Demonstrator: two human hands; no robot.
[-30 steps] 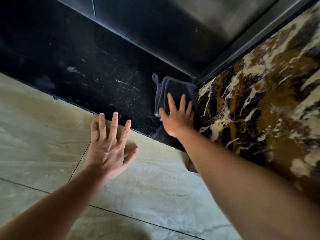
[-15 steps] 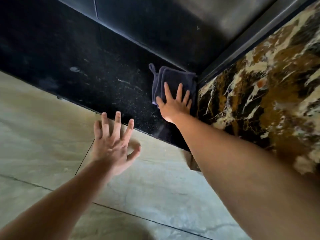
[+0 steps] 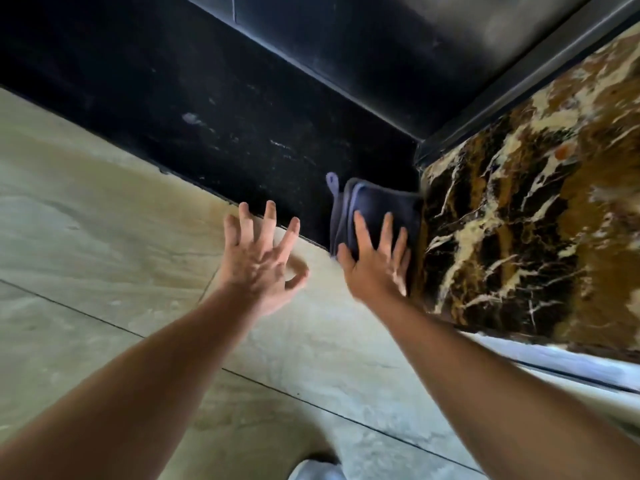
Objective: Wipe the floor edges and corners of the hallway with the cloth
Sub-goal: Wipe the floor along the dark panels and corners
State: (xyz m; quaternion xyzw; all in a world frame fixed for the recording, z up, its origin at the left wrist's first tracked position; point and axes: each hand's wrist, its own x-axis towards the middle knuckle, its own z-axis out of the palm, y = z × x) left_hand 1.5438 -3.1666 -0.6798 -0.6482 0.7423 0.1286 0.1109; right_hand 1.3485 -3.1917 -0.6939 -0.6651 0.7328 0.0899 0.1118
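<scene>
The right hand [image 3: 375, 268] has just dragged the folded dark cloth [image 3: 375, 207] back down the black border strip [image 3: 242, 140]; half a second ago it sat further up, tight against the base of the dark wall [image 3: 363, 46], and now its near edge is at the seam where the black stone meets the pale floor tiles [image 3: 121, 237]. Its right edge presses against the brown veined marble panel [image 3: 526, 216], so the cloth is still working the corner itself. The hand's grip is no clasp at all: the palm lies flat with fingers spread wide on top of the cloth, pushing it along. The left hand [image 3: 263, 261] has shifted forward a little and is held with fingers splayed and curled over the pale tile at the seam, holding nothing; whether it bears weight I cannot tell. I'd judge this a back-and-forth scrub of the corner, with dusty specks on the black strip to the left not yet dealt with. No brand, label or writing is visible anywhere, not on the cloth either.
</scene>
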